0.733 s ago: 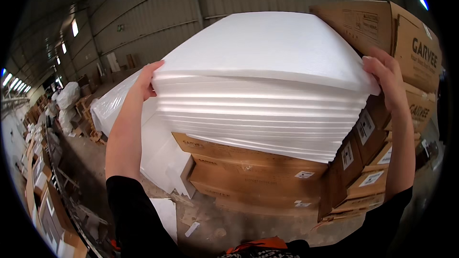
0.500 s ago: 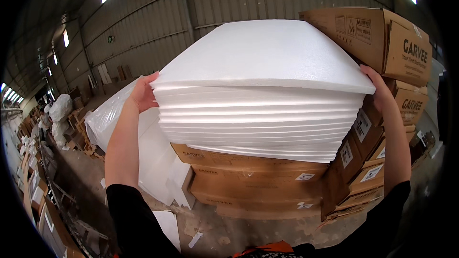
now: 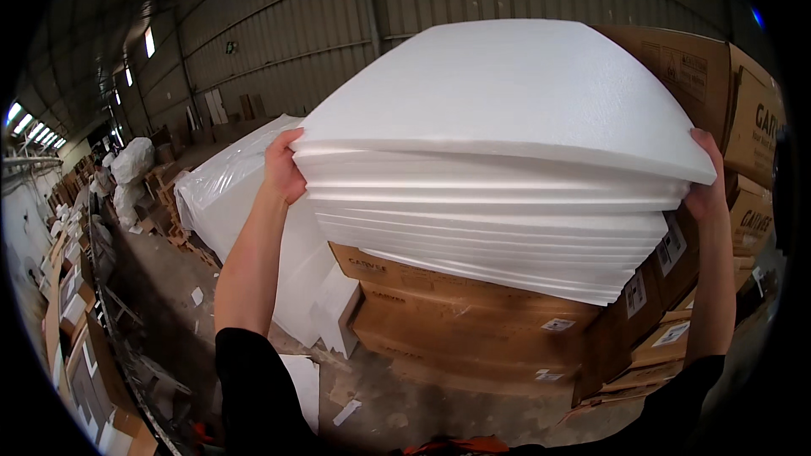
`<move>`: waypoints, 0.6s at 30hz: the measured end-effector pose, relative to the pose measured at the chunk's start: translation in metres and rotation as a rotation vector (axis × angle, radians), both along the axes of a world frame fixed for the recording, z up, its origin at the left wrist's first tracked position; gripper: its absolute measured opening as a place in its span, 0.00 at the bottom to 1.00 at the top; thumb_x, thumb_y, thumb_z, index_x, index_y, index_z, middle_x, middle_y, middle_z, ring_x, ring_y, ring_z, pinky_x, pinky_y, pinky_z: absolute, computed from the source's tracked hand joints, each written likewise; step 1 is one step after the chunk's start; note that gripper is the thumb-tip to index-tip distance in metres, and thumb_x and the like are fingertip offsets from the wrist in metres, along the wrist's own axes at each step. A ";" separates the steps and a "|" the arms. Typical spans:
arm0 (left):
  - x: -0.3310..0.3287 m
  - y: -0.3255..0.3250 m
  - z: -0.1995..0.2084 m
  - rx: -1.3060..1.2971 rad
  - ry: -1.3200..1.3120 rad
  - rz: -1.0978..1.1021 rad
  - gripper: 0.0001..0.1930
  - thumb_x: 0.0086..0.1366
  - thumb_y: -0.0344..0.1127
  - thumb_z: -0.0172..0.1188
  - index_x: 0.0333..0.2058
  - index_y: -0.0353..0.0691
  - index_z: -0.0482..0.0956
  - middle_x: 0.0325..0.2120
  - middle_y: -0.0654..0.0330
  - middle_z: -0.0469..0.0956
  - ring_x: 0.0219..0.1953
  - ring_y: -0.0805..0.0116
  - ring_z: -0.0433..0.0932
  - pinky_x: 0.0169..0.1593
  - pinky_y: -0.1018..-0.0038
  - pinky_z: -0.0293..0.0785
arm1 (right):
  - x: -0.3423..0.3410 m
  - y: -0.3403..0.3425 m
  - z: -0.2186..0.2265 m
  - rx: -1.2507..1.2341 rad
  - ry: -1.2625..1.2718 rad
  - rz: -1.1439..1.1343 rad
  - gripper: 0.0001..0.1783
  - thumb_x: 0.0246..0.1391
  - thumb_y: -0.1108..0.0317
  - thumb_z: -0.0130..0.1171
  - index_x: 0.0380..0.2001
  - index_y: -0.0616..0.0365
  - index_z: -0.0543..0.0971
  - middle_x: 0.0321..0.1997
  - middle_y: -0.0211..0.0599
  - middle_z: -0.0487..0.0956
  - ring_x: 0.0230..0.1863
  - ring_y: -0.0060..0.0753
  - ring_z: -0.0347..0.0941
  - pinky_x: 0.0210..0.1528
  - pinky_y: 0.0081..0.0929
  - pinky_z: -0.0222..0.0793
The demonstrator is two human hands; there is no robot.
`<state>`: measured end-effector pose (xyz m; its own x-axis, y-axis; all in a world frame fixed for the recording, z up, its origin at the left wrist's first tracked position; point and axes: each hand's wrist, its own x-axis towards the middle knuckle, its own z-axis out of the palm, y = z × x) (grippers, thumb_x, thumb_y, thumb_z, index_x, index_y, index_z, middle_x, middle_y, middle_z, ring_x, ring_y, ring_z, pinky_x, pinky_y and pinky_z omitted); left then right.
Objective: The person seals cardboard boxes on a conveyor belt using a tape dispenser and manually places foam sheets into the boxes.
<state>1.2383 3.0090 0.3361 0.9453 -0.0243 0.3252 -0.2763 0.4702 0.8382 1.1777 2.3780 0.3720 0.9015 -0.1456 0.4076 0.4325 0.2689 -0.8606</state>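
A thick stack of white foam sheets (image 3: 490, 228) lies on brown cardboard boxes (image 3: 465, 321) in front of me. My left hand (image 3: 285, 167) is closed on the left edge of the upper foam sheets (image 3: 515, 93), with its thumb near the top face. On the far side, my right hand (image 3: 708, 173) grips the right corner of the same sheets, its fingers partly hidden beneath. The upper sheets stick out to the right past the lower ones. How many sheets are held I cannot tell.
Taller stacked cartons (image 3: 684, 76) stand close at the right. To the left lie plastic-wrapped white foam blocks (image 3: 228, 177). Paper scraps (image 3: 346, 412) litter the concrete floor. Farther left, a long row of boxes (image 3: 76, 295) runs beside a rail.
The upper sheets have slid right over the lower ones, both hands moving with them. My view has turned a little left, so the surroundings sit farther right.
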 end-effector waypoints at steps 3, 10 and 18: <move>-0.008 0.011 -0.001 -0.053 0.014 0.043 0.22 0.62 0.44 0.51 0.47 0.32 0.75 0.44 0.53 0.78 0.49 0.57 0.76 0.55 0.62 0.71 | 0.007 0.000 -0.001 -0.001 -0.085 0.005 0.24 0.55 0.50 0.58 0.48 0.54 0.75 0.43 0.33 0.77 0.47 0.29 0.72 0.51 0.29 0.68; -0.011 0.041 -0.019 -0.161 -0.128 -0.052 0.25 0.60 0.43 0.51 0.51 0.30 0.73 0.48 0.51 0.77 0.52 0.55 0.74 0.60 0.61 0.65 | 0.029 -0.035 0.011 -0.022 -0.217 0.084 0.24 0.60 0.51 0.54 0.53 0.55 0.73 0.49 0.34 0.77 0.50 0.30 0.73 0.54 0.29 0.69; -0.020 0.026 -0.008 -0.171 -0.034 0.103 0.31 0.55 0.43 0.54 0.55 0.30 0.68 0.53 0.50 0.73 0.55 0.53 0.70 0.63 0.57 0.61 | 0.013 -0.067 0.045 -0.366 -0.357 0.006 0.27 0.66 0.52 0.47 0.58 0.61 0.71 0.53 0.37 0.76 0.54 0.28 0.73 0.57 0.29 0.68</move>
